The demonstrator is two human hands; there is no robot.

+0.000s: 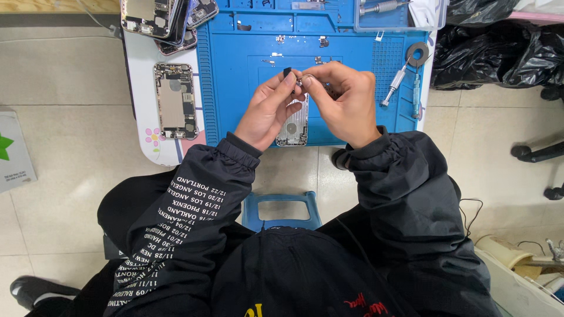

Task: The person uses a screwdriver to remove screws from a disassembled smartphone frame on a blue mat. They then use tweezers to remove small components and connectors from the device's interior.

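Note:
An opened phone shell (292,128) lies on the blue work mat (235,82), partly under my hands. My left hand (267,111) pinches a small black part (287,72) at its fingertips just above the shell's top end. My right hand (343,97) meets it from the right, thumb and forefinger closed on a tiny silvery piece (305,78) beside the black part. Both hands touch at the fingertips. What lies under the right palm is hidden.
Another open phone shell (174,101) lies on the white table left of the mat, and several more are stacked at the back left (167,17). Two screwdrivers (405,79) and a tape ring (418,54) sit at the mat's right edge. Black bags (499,47) are on the right.

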